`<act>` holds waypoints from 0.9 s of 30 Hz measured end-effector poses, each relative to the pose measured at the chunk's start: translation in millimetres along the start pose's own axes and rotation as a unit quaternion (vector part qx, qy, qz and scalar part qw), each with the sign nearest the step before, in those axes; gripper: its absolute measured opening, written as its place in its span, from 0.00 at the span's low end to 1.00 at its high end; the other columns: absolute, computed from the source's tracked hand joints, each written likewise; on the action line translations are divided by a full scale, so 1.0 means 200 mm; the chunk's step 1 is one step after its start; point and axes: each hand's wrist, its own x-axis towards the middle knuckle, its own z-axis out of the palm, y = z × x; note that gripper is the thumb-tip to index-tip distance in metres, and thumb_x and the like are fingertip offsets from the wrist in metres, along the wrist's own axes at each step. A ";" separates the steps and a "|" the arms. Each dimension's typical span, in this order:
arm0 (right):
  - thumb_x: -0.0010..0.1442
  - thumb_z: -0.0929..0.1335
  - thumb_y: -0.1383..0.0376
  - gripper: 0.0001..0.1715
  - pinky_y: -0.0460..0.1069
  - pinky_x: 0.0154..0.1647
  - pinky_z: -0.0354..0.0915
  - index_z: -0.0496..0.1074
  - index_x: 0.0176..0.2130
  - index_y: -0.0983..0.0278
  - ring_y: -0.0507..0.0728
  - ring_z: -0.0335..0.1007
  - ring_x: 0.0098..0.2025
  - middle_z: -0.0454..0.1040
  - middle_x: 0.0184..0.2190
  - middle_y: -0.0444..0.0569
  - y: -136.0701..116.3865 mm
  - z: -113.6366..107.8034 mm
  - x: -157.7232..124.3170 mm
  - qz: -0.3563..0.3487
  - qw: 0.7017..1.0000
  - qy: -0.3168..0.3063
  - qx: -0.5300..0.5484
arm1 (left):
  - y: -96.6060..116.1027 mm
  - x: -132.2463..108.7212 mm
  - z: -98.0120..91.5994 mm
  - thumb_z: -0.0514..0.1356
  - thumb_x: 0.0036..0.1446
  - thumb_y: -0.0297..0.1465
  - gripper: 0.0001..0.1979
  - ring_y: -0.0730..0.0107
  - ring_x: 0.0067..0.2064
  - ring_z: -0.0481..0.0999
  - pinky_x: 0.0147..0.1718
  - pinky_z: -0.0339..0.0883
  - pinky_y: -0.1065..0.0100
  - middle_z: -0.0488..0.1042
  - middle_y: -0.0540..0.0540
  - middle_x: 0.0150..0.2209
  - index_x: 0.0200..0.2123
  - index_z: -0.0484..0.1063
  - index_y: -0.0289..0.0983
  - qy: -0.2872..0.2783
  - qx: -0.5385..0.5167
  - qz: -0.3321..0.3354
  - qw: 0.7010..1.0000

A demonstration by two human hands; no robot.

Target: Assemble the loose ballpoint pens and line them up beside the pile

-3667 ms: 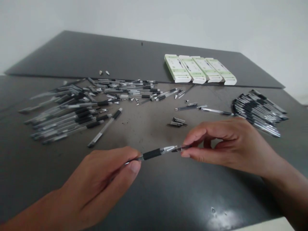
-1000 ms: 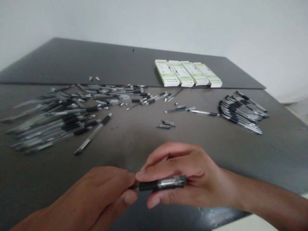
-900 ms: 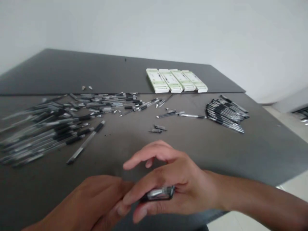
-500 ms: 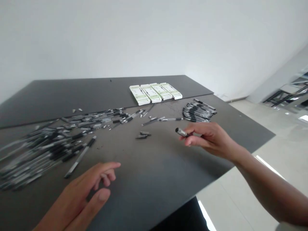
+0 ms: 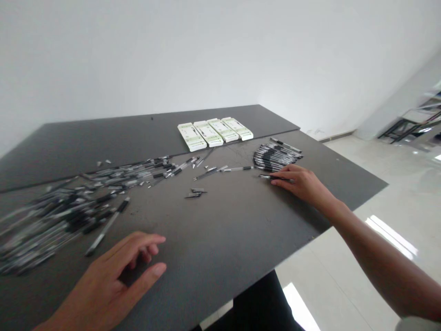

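My right hand (image 5: 299,184) has its fingers closed on a pen (image 5: 266,176), low over the table at the near edge of a neat row of pens (image 5: 275,156). Much of the held pen is covered by the fingers. My left hand (image 5: 120,271) hovers over the near left of the table, thumb and fingers apart, with nothing in it. Close to it lies a single pen (image 5: 107,227) with a dark grip. Beyond that spreads a loose heap of pens and pen parts (image 5: 76,211), partly blurred.
Several white-and-green flat boxes (image 5: 215,133) lie side by side at the back of the dark table (image 5: 213,220). A few pen caps (image 5: 195,193) and thin refills (image 5: 211,172) lie mid-table. A wall stands behind; the table's right edge drops to a tiled floor.
My right hand has moved down and away from me, bringing the pen from above the table to the row's near side. My left hand's thumb has spread a little wider from the fingers.
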 end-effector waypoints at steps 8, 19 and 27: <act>0.72 0.73 0.53 0.17 0.58 0.53 0.76 0.88 0.52 0.56 0.65 0.83 0.49 0.87 0.47 0.53 0.05 0.06 0.06 0.003 0.999 0.046 0.005 | 0.01 -0.04 0.03 0.61 0.72 0.56 0.20 0.69 0.37 0.81 0.39 0.77 0.70 0.81 0.53 0.40 0.54 0.76 0.51 -0.013 -0.010 -0.057 0.998; 0.72 0.73 0.52 0.15 0.57 0.53 0.75 0.88 0.45 0.56 0.63 0.83 0.48 0.86 0.45 0.51 0.08 0.08 0.01 0.030 0.995 0.092 -0.010 | 0.01 0.01 -0.01 0.63 0.73 0.46 0.11 0.71 0.35 0.82 0.36 0.78 0.75 0.81 0.52 0.41 0.51 0.75 0.49 -0.037 0.001 0.029 0.999; 0.71 0.73 0.54 0.14 0.52 0.48 0.73 0.88 0.44 0.58 0.60 0.82 0.42 0.86 0.42 0.52 0.03 0.07 0.02 0.051 0.994 0.096 -0.025 | 0.04 0.02 0.00 0.65 0.71 0.39 0.07 0.73 0.34 0.82 0.35 0.77 0.77 0.81 0.54 0.39 0.50 0.76 0.47 -0.038 -0.034 0.043 0.998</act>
